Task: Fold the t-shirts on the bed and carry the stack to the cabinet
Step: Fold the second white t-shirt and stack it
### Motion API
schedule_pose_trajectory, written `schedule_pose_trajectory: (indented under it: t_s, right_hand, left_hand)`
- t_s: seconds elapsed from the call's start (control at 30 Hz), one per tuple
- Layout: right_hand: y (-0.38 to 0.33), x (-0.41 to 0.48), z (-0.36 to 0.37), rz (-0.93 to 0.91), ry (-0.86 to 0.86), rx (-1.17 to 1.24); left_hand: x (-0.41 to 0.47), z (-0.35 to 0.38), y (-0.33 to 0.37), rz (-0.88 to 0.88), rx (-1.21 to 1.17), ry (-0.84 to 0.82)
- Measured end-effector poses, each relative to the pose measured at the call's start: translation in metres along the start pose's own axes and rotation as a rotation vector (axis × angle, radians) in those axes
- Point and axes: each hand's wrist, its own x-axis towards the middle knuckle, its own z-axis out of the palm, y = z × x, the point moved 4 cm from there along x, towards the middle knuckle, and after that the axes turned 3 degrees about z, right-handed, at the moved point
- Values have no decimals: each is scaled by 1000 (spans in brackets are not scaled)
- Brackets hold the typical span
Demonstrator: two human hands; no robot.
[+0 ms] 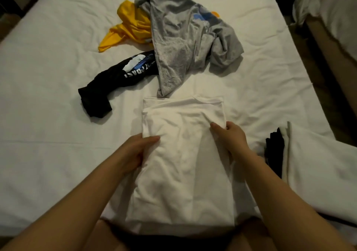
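Note:
A white t-shirt (183, 154) lies lengthwise on the bed (48, 77) in front of me, its sides folded in to a long strip. My left hand (135, 150) grips its left edge, thumb on top. My right hand (229, 136) pinches its right edge near the upper part. Beyond it lie a crumpled grey t-shirt (185, 44) with a blue print, a yellow t-shirt (129, 28) partly under the grey one, and a black printed t-shirt (116, 80) to the left.
A folded pile of dark and white garments (278, 154) sits at the right by a white duvet or cloth (318, 164). A second bed (328, 19) stands at the far right across a dark gap. The near bed edge is at my legs.

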Motion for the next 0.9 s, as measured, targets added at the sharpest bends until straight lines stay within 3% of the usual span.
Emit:
schedule_pose_trajectory:
  t_s: [0.13,0.23,0.37,0.53,0.63,0.9]
  right_hand:
    - [8,-22,3,-14,-49,-44]
    - [26,-41,5,35,-57,24]
    - [45,-67,3,67,-46,125]
    - [75,-112,5,49,-72,50]
    - [98,-140,8,66,-99,-79]
    - [115,-169,-2,-80,-41,-21]
  left_hand:
    - [-6,7,-9,-76,-106,60]
    - [-14,7,-23,-200,-234,-73]
    - [-26,5,-29,-177,-175,-150]
    - [-64,-14,-53,73,311,-142]
    - [-80,-29,-75,222,618,-14]
    - [-117,-31,-89,482,681,162]
